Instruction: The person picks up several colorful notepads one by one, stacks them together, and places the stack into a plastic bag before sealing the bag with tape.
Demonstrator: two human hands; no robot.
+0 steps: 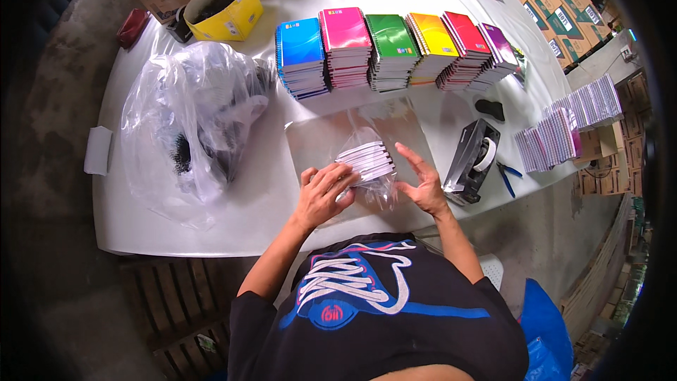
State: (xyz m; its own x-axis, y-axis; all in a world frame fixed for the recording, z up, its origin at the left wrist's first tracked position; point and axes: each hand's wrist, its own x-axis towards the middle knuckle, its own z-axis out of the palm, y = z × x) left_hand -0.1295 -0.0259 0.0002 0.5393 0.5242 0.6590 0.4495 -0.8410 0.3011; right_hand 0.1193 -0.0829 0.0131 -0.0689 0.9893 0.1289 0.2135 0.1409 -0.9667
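Note:
In front of me a small bundle of notebooks (368,160) stands edge-up, wrapped in clear plastic film. It rests on a greyish flat sheet (310,142) on the white table. My left hand (326,190) lies on the bundle's left side, its fingers stretched over the film. My right hand (422,182) is at the bundle's right side, thumb and fingers spread apart. Loose clear film (384,194) bunches between the two hands. Whether the right fingertips touch the film is hard to make out.
Several stacks of coloured notebooks (392,35) line the far side. A black tape dispenser (471,162), blue pliers (508,178) and wrapped notebook rows (564,127) are at the right. A large clear plastic bag (204,99) fills the left; a yellow container (229,15) stands behind it.

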